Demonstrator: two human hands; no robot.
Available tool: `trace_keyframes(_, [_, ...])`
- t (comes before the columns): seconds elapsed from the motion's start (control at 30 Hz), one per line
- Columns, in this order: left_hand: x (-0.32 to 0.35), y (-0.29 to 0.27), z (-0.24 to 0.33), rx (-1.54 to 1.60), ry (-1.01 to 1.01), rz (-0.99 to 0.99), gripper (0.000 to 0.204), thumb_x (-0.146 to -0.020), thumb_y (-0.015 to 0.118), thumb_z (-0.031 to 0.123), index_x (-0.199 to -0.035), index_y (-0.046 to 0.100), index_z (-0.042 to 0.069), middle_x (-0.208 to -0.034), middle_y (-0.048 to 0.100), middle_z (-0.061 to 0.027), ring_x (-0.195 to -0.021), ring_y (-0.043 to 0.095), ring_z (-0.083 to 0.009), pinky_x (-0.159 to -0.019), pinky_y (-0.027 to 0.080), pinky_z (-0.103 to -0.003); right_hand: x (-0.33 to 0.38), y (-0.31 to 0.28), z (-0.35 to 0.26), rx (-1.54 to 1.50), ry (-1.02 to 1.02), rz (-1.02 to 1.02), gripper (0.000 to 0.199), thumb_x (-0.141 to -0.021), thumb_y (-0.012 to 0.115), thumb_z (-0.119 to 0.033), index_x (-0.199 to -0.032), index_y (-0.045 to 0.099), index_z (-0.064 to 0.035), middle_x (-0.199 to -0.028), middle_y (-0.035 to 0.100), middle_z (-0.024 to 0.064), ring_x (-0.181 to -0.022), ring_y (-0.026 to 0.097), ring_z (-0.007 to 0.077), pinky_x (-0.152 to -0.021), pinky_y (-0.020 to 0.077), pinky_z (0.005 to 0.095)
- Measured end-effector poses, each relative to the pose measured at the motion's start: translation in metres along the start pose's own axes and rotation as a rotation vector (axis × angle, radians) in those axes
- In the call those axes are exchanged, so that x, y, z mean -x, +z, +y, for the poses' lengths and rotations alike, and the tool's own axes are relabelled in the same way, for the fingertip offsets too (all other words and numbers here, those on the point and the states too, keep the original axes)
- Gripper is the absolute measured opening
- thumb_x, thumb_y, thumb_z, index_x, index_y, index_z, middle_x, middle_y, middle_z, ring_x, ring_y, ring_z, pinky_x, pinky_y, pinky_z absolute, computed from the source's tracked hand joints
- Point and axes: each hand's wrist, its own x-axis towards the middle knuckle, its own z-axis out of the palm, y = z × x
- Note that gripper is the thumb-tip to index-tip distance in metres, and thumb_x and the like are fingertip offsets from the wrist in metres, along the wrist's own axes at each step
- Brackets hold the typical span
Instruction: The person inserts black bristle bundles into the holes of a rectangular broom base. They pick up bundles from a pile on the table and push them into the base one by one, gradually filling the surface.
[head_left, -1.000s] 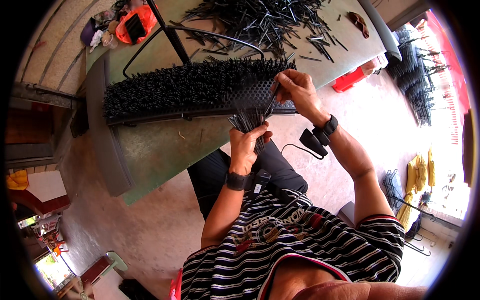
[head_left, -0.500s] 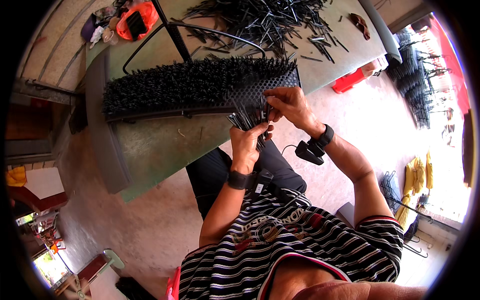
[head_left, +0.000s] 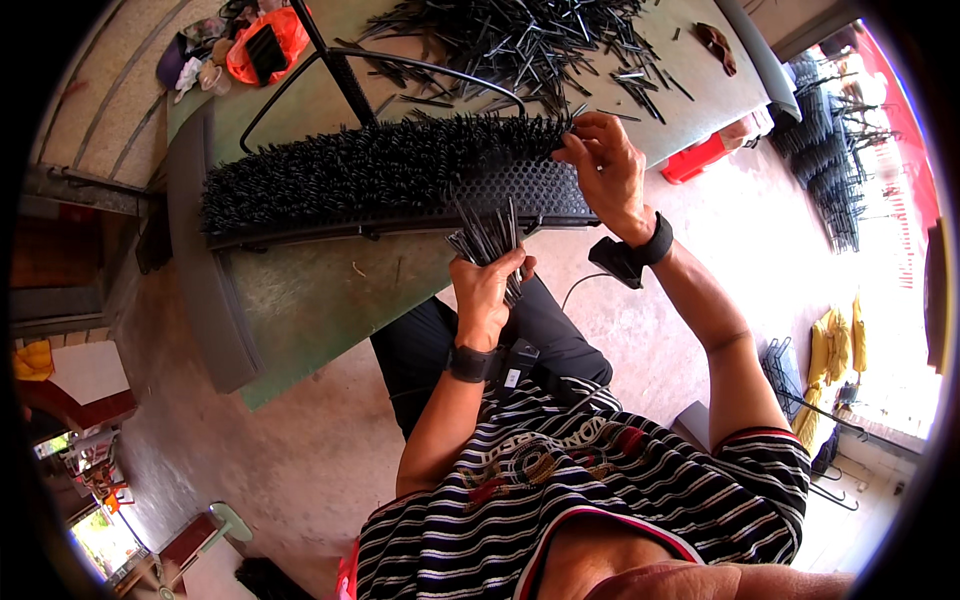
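Note:
My left hand (head_left: 488, 290) is wrapped round a bundle of thin black strips (head_left: 488, 236), which fan out above the fist just in front of the panel. At the right end of a long perforated black panel (head_left: 515, 190), my right hand (head_left: 608, 165) is closed in a pinch. Its fingertips meet the panel's upper edge; what they hold is too small to make out. Dense black bristle-like strips (head_left: 330, 175) cover most of the panel. Rows of bare holes show along its lower right part, nearest to my hands.
The panel lies on a green-topped table (head_left: 310, 310), with a black metal frame (head_left: 345, 85) rising behind it. A heap of loose black strips (head_left: 530, 45) is spread farther back. An orange bag (head_left: 285, 40) sits at the far left, and a red container (head_left: 692, 160) stands beyond the table's right edge.
My right hand has moved from beside the bundle up and right to the panel's far right edge. My left hand has shifted slightly left and still grips the strips.

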Motion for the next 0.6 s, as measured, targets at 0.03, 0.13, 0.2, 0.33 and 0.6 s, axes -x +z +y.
trace_keyframes(0.03, [0.0,0.0,0.001,0.005,-0.003,-0.007,0.006,-0.073,0.062,-0.01,-0.077,0.059,-0.007,-0.07,0.062,-0.011,-0.056,0.063,-0.0212,-0.047,0.048,-0.029,-0.001,0.001,0.003,0.004,-0.009,-0.013,0.017,-0.087,0.057,-0.001,-0.102,0.049,0.001,-0.081,0.064,0.0107,-0.072,0.068,0.0157,-0.057,0.0513,0.0232])
trace_keyframes(0.13, [0.0,0.0,0.002,0.021,-0.017,-0.009,0.006,-0.073,0.063,-0.01,-0.076,0.059,-0.006,-0.069,0.061,-0.0104,-0.056,0.062,-0.0209,-0.047,0.049,-0.03,-0.001,0.005,0.01,0.016,-0.034,-0.049,0.015,-0.087,0.056,-0.001,-0.101,0.05,0.0006,-0.081,0.064,0.0105,-0.073,0.068,0.0161,-0.058,0.0518,0.0237])
trace_keyframes(0.2, [-0.002,-0.002,0.002,0.021,-0.03,0.002,0.007,-0.072,0.063,-0.01,-0.078,0.059,-0.006,-0.069,0.061,-0.0105,-0.056,0.062,-0.0208,-0.047,0.048,-0.03,-0.001,0.009,0.013,0.023,-0.045,-0.065,0.014,-0.086,0.056,0.0,-0.099,0.051,0.0005,-0.08,0.063,0.0112,-0.072,0.068,0.0171,-0.057,0.0517,0.0243])
trace_keyframes(0.33, [-0.003,-0.008,0.0,-0.018,-0.039,-0.048,0.01,-0.075,0.064,-0.004,-0.085,0.063,-0.003,-0.076,0.064,-0.0091,-0.063,0.064,-0.0194,-0.054,0.052,-0.03,-0.001,0.012,0.022,0.103,-0.096,-0.122,0.01,-0.084,0.057,-0.001,-0.094,0.054,-0.0005,-0.079,0.062,0.0135,-0.067,0.066,0.0234,-0.055,0.0503,0.0289])
trace_keyframes(0.6, [0.003,-0.001,0.009,0.046,-0.05,0.0,0.012,-0.073,0.065,-0.008,-0.085,0.062,-0.004,-0.076,0.064,-0.0107,-0.061,0.064,-0.0211,-0.051,0.051,-0.029,-0.014,0.008,0.011,0.521,-0.323,-0.34,0.007,-0.081,0.06,-0.005,-0.087,0.063,-0.0023,-0.076,0.058,0.0133,-0.066,0.059,0.0323,-0.055,0.0475,0.0355])
